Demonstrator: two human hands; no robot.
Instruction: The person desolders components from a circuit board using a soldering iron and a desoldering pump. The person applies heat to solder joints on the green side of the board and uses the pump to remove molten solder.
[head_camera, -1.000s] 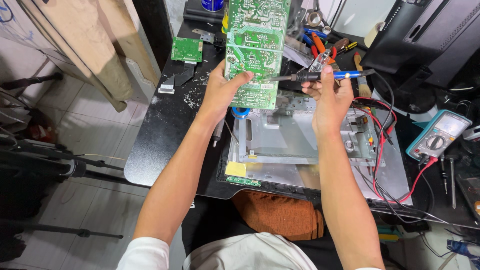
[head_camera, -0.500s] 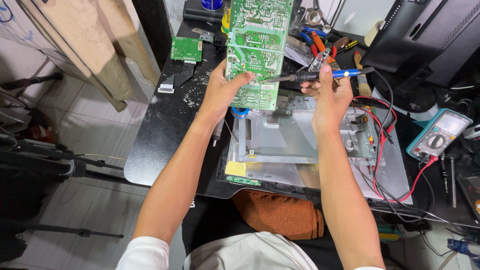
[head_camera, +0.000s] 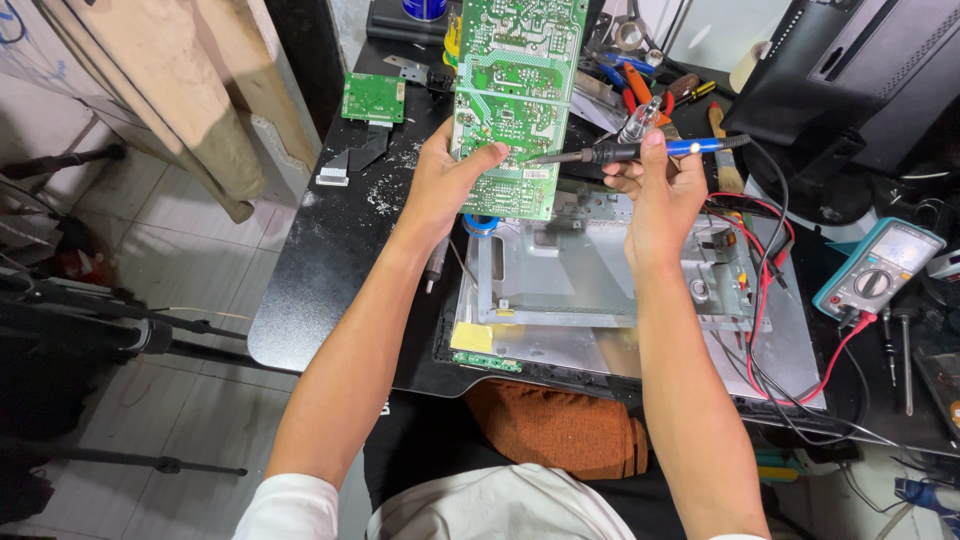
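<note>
At upper centre, the left hand (head_camera: 447, 185) has its grip clamped on the green circuit board (head_camera: 515, 95), long axis upright. The right hand (head_camera: 655, 190) grips a soldering iron (head_camera: 625, 152) lying level, tip pointing left onto the board.

Iron tip creeping along the board

My right hand (head_camera: 655, 195) has nudged the soldering iron (head_camera: 640, 151) tip slightly left and down on the green circuit board (head_camera: 515, 90).
</note>
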